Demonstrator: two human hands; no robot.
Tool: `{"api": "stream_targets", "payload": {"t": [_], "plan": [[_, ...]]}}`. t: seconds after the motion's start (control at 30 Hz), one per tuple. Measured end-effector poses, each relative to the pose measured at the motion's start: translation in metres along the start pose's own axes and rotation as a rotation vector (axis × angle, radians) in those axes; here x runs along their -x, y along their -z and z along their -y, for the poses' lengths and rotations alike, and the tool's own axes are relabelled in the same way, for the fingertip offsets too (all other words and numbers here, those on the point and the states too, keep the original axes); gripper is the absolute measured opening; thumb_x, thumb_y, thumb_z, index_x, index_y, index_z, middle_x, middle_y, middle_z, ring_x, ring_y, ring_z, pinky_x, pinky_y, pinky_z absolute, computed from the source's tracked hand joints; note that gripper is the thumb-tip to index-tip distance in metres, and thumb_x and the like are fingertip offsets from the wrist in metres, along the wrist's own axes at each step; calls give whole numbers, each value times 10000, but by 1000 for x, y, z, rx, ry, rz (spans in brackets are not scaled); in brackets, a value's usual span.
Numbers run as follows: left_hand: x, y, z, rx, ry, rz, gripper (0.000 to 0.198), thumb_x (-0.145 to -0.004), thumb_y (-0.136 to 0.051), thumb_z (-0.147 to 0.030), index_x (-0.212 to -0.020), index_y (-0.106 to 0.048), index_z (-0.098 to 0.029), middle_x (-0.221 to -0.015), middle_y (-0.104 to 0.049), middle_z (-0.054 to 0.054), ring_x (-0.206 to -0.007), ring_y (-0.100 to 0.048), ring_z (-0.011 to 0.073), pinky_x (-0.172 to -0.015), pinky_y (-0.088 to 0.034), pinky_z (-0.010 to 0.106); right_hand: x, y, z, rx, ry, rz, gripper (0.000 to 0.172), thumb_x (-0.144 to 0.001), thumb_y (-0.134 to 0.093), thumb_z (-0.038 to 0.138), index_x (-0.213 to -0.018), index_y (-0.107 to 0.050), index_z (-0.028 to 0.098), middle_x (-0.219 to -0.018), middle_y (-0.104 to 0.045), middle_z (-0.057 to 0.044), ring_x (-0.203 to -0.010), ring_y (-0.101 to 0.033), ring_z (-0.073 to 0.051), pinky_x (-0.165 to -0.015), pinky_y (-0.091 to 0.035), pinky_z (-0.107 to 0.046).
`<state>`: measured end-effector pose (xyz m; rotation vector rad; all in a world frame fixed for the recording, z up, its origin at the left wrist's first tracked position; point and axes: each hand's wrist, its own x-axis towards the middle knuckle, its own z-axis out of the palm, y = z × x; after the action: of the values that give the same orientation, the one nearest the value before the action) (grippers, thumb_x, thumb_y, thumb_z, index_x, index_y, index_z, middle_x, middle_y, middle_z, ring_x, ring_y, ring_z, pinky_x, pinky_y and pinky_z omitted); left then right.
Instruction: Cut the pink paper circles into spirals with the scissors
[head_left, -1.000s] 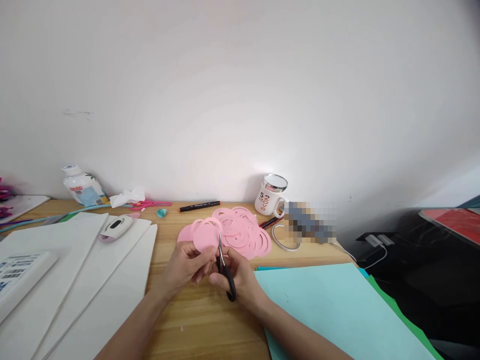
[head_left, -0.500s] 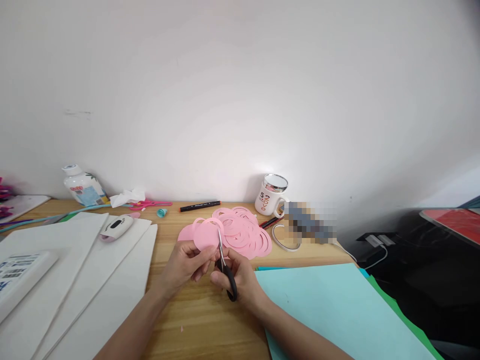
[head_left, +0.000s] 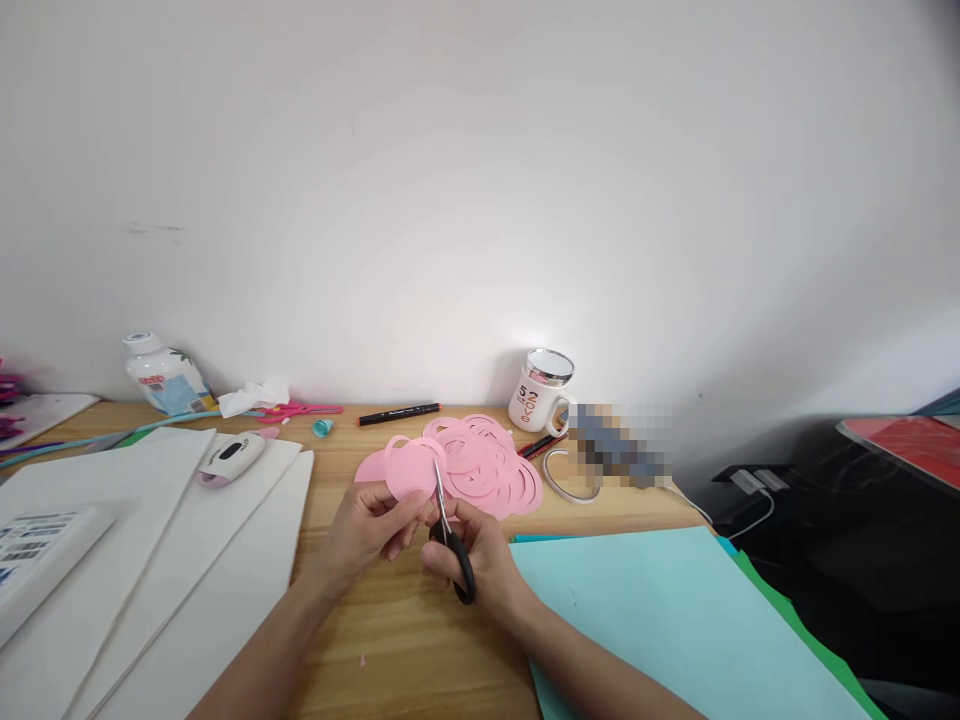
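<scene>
Near the middle of the wooden table, my left hand pinches the lower edge of a round pink paper piece. My right hand grips black-handled scissors, whose blades point up and lie along the right side of the pink piece. The fingertips of both hands are close together. A pile of pink paper rings and loops lies just behind and to the right of the scissors, and more pink paper shows behind my left hand.
White sheets cover the left side, with a white oval device on them. Light-blue paper lies right. Behind are a marker, a mug, a bottle, pink scissors and a ring-shaped band.
The pink paper ring strip at the top of the held piece has shifted slightly against the blades. Both hands stay almost in the same place.
</scene>
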<state>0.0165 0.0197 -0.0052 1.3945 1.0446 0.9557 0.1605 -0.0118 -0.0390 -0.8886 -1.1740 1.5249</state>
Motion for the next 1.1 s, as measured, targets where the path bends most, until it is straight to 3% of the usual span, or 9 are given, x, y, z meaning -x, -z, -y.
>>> {"api": "stream_targets", "payload": {"t": [0.4,0.8,1.1], "plan": [[-1,3,7,62,7,-32,347,-717,-614,-425,-518,-539,-150,-367,-453,-55,-322,-339,51,-346,-248,184,1,0,0,4,-46,-15,441,-584,-743,495,-756,-479,187,-443,-507,83,-318,-389,-53,-327,-280,-162],[-1,-1,2,7,-10,-69,386,-735,-592,-445,-505,-545,-138,-363,-447,-48,-314,-336,46,-335,-246,176,1,-3,-2,-52,-36,23,446,-537,-794,429,-762,-489,193,-496,-506,81,-372,-460,-79,-357,-335,-173],[-1,2,3,-3,-30,54,373,-717,-612,-396,-465,-514,-139,-338,-387,-71,-304,-300,33,-323,-204,164,-2,0,7,-59,35,60,506,-498,-832,400,-815,-511,171,-625,-515,37,-545,-398,-91,-492,-326,-194]]}}
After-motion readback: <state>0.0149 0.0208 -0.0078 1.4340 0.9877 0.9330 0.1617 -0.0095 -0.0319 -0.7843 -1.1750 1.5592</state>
